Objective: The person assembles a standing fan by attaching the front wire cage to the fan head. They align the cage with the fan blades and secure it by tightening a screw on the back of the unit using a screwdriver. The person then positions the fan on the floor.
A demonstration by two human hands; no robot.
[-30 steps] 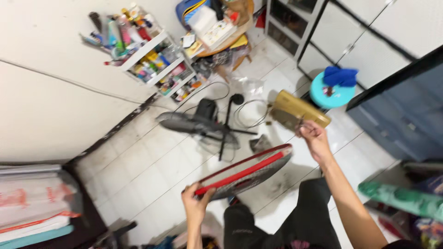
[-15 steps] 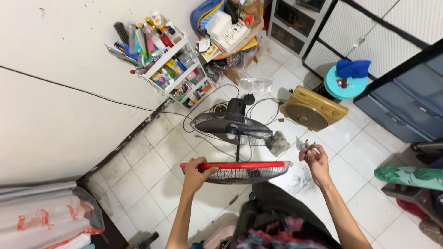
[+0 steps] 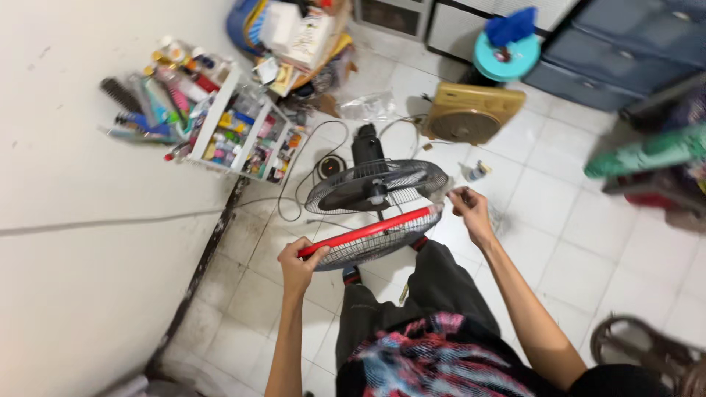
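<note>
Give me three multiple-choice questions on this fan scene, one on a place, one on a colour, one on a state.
1. Where does the fan stand?
A on a shelf
B on the tiled floor
C on a chair

2. What colour is the rim of the front grille?
A red
B green
C yellow

3. How is the front grille held?
A lying on the floor
B one hand only
C left hand and right hand at opposite edges

Answers: B, white tiles surround it; A, red band shows; C, both hands grip it.

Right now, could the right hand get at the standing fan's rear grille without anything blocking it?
Probably yes. The right hand holds the far end of the red-rimmed front grille, right beside the fan's rear grille, with nothing between. It would have to let go first; the left hand grips the other end.
</note>
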